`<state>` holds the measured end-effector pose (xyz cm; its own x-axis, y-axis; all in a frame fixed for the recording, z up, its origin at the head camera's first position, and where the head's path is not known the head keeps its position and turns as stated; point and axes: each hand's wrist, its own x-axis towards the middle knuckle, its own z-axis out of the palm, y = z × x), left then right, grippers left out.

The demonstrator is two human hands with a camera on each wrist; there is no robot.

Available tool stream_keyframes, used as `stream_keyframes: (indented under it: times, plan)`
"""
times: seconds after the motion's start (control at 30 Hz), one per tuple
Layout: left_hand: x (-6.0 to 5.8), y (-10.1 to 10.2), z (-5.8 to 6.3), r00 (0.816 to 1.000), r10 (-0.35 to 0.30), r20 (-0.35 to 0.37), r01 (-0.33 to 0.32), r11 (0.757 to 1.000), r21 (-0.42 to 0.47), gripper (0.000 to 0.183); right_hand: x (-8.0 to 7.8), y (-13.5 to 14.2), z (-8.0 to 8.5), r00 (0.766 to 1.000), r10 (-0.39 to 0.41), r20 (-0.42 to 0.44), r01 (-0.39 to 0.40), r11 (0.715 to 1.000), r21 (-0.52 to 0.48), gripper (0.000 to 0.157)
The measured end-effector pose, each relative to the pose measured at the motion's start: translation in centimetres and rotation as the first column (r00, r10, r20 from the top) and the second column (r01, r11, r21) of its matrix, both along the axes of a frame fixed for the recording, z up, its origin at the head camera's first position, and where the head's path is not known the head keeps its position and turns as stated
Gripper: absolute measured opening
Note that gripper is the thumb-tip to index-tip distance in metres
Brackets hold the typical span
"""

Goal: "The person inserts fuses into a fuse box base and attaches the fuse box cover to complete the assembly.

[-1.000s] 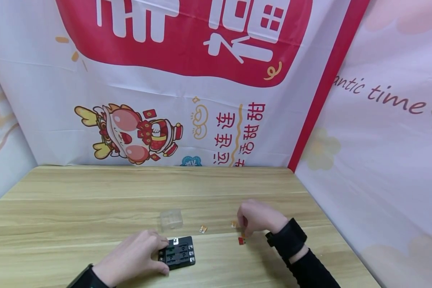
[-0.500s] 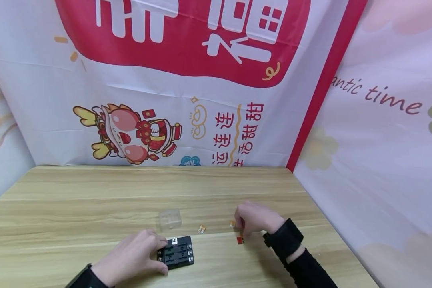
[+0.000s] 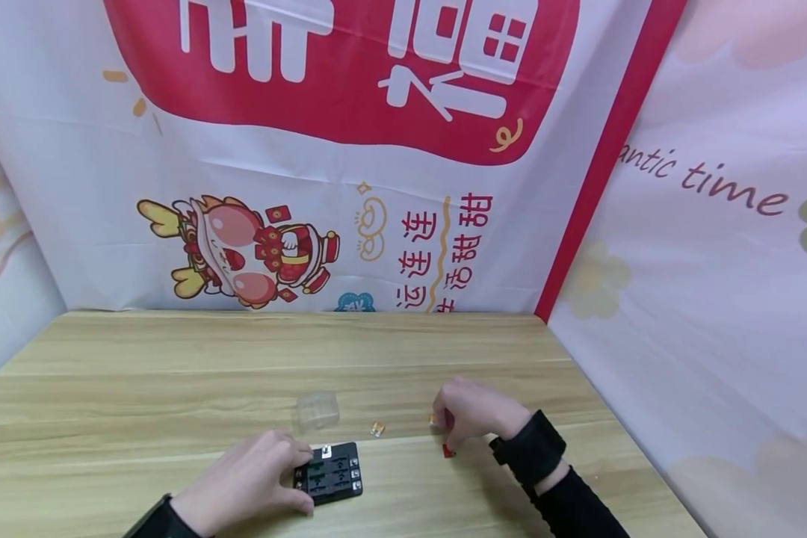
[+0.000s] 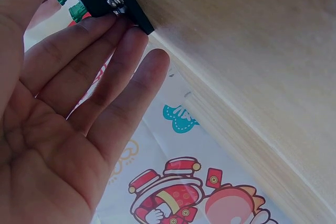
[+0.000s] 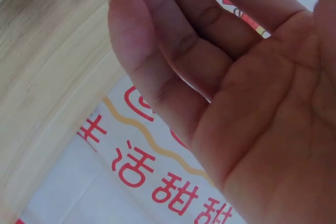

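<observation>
With fingers narrowed, the right hand point(image 3: 477, 411) now partly covers the red piece point(image 3: 447, 451), pinch unclear, likely starting pickup, while the left hand point(image 3: 250, 472) grips the black block point(image 3: 336, 472)

Pale wooden table point(image 3: 175, 373), printed white backdrop point(image 3: 370, 168)

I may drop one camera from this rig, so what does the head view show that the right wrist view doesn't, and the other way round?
Only the head view: the left hand gripping a black block, plus a clear box, two small orange pieces and a small red piece.

Only the right wrist view: the palm side of the right hand, close up.

Both: the right hand itself, the wooden tabletop and the printed hanging with its red characters.
</observation>
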<state>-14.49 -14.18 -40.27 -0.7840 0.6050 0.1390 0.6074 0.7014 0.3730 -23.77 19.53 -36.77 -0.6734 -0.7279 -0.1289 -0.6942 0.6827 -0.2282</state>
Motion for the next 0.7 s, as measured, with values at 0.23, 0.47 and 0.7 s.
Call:
stream_keyframes:
  times: [0.23,0.47,0.7]
  plan:
    - [0.0,0.0,-0.05,1.0,-0.004,-0.017,0.004,1.0,-0.01,0.063,0.21,-0.52,-0.57,1.0,0.031,0.001,-0.031,0.999,0.037,0.025]
    - [-0.06,0.0,-0.03,1.0,-0.01,-0.014,0.01,1.0,-0.009,0.066,0.58,-0.74,-0.62,0.998,0.029,0.047,-0.031,0.999,0.041,0.024]
    - [0.04,-0.02,0.09,1.0,-0.007,-0.012,0.007,1.0,-0.011,0.065,0.72,-0.99,-0.62,0.999,0.033,0.005,-0.033,0.998,0.05,0.025]
